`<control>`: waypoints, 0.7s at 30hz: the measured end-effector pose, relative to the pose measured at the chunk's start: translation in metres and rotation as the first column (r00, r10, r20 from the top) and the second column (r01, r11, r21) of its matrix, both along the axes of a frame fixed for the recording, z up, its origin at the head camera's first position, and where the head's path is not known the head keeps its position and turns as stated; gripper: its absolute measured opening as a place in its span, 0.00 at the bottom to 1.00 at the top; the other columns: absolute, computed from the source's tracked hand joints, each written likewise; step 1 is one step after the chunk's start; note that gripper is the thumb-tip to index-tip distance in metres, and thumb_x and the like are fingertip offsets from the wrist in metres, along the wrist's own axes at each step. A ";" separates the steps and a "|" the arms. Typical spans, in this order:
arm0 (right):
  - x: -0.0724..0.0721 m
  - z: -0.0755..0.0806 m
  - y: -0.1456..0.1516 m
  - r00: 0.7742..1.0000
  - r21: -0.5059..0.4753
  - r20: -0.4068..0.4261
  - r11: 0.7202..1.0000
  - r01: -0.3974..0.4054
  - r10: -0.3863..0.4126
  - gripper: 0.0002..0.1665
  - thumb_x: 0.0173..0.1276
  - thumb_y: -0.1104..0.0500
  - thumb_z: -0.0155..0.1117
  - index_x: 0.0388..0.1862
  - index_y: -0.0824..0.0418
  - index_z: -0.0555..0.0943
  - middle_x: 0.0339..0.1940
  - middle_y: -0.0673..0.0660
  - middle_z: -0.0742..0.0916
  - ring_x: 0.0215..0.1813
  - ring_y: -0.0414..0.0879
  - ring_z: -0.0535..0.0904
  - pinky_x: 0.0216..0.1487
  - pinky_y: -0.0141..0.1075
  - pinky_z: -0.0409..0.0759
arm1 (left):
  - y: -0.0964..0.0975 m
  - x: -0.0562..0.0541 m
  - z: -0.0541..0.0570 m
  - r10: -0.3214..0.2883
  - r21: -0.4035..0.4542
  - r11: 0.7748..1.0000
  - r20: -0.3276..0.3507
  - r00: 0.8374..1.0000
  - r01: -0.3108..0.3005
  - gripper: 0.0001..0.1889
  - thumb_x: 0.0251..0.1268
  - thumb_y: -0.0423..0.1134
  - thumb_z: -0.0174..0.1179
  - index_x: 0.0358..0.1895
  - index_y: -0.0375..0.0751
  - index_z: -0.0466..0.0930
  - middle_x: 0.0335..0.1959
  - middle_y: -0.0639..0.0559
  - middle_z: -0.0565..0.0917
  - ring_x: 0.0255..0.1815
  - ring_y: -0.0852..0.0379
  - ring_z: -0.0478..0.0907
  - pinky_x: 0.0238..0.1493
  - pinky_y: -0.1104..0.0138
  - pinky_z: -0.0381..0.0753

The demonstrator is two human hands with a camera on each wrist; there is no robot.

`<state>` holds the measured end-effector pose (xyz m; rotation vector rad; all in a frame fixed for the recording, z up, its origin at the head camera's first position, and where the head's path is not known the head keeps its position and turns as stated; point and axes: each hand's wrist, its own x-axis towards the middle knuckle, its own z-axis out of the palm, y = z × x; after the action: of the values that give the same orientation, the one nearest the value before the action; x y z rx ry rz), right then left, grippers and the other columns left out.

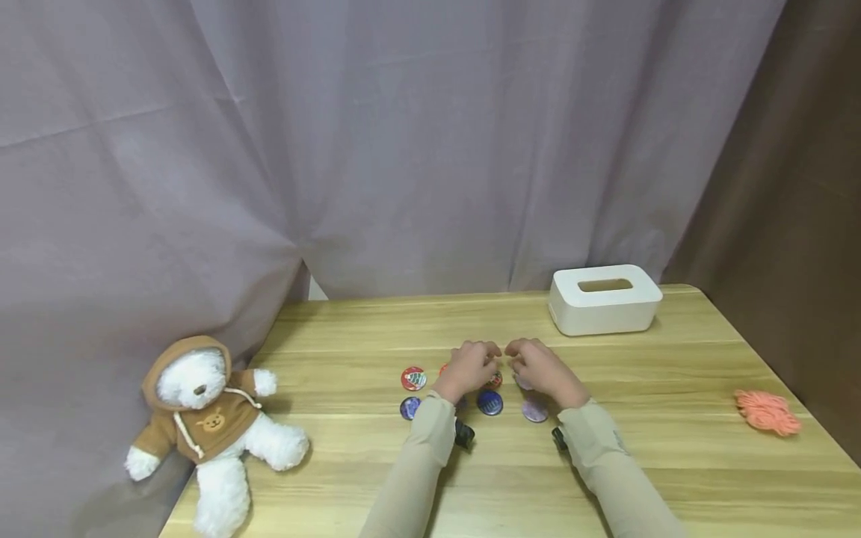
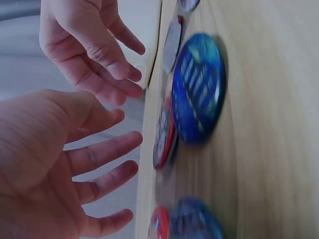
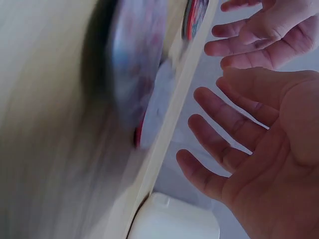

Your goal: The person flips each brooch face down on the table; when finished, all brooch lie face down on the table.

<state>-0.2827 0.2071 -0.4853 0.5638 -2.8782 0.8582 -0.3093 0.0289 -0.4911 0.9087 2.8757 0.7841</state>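
The badges are laid out on the bench [image 1: 336, 463] in what reads as two rough rows, in front of the person. At the left end, a red badge [image 1: 413, 378] is set behind a violet badge [image 1: 409, 407]. Nearer the middle, a blue badge [image 1: 489, 403] lies flat in the near row, with a patterned badge [image 1: 495, 379] just behind it, partly covered from the head view by the left hand [image 1: 471, 368]. At the right end, a lilac badge [image 1: 534, 410] is seen in the near row, and a pale badge [image 1: 522, 382] behind it is partly hidden by the right hand [image 1: 541, 371].

The hands are held above the far row, near each other, with a narrow gap shown between them in the head view. In both, the fingers are spread and loosely bent, and nothing is gripped; no badge is seen to be touched.

The step in hand is judged to be the arranging of the badges, with the hands poised between placements. If another badge is to be shifted, its rim needs to be met by lowered fingertips and pinched or slid lightly, since such thin discs are easily nudged into a neighbour.
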 end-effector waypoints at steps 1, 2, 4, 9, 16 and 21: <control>-0.001 0.000 -0.003 1.000 0.003 -0.003 1.000 -0.009 0.009 0.14 0.64 0.71 0.62 0.48 0.74 0.82 0.47 0.68 0.86 0.52 0.65 0.80 0.56 0.58 0.76 | -0.003 0.000 -0.001 0.006 -0.001 1.000 -0.001 1.000 -0.006 0.15 0.67 0.35 0.60 0.55 0.43 0.85 0.48 0.50 0.88 0.56 0.45 0.78 0.61 0.40 0.69; -0.001 -0.001 -0.006 1.000 0.007 -0.008 1.000 -0.018 0.018 0.14 0.63 0.71 0.63 0.48 0.74 0.83 0.47 0.67 0.86 0.51 0.65 0.80 0.56 0.58 0.76 | -0.005 0.000 -0.002 0.012 -0.006 1.000 0.003 1.000 -0.012 0.15 0.67 0.34 0.61 0.55 0.43 0.85 0.48 0.50 0.88 0.56 0.45 0.78 0.61 0.40 0.68; -0.002 -0.002 -0.011 0.999 0.011 -0.015 0.999 -0.034 0.034 0.14 0.62 0.71 0.65 0.47 0.73 0.83 0.46 0.67 0.87 0.50 0.64 0.80 0.56 0.58 0.76 | -0.009 0.000 -0.003 0.022 -0.020 1.000 0.000 1.000 -0.022 0.15 0.65 0.33 0.62 0.54 0.43 0.85 0.47 0.51 0.88 0.54 0.46 0.78 0.61 0.42 0.68; -0.004 -0.005 -0.018 0.998 0.025 -0.026 0.998 -0.052 0.053 0.14 0.58 0.71 0.69 0.45 0.72 0.84 0.44 0.66 0.87 0.48 0.62 0.81 0.55 0.57 0.76 | -0.016 0.000 -0.003 0.042 -0.035 0.999 0.008 0.999 -0.042 0.17 0.60 0.31 0.66 0.53 0.45 0.86 0.46 0.53 0.88 0.52 0.50 0.77 0.60 0.48 0.70; -0.006 -0.007 -0.022 0.996 0.066 -0.044 0.995 -0.080 0.083 0.18 0.45 0.76 0.66 0.38 0.68 0.85 0.34 0.58 0.86 0.38 0.55 0.79 0.47 0.53 0.77 | -0.020 0.002 -0.004 0.046 -0.053 0.998 0.003 0.999 -0.045 0.20 0.52 0.28 0.70 0.49 0.47 0.88 0.39 0.56 0.86 0.49 0.50 0.75 0.53 0.53 0.71; -0.007 -0.009 -0.025 0.996 0.071 -0.018 0.994 -0.084 0.085 0.18 0.42 0.78 0.66 0.33 0.65 0.86 0.31 0.54 0.85 0.35 0.50 0.76 0.44 0.49 0.76 | -0.023 0.004 -0.007 0.042 -0.071 0.997 0.027 0.999 -0.040 0.18 0.50 0.27 0.71 0.46 0.48 0.88 0.41 0.58 0.87 0.48 0.50 0.73 0.54 0.51 0.70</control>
<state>-0.2893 0.1817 -0.4947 0.7023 -2.8939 0.7599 -0.3055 0.0059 -0.4978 0.8273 2.8852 0.6885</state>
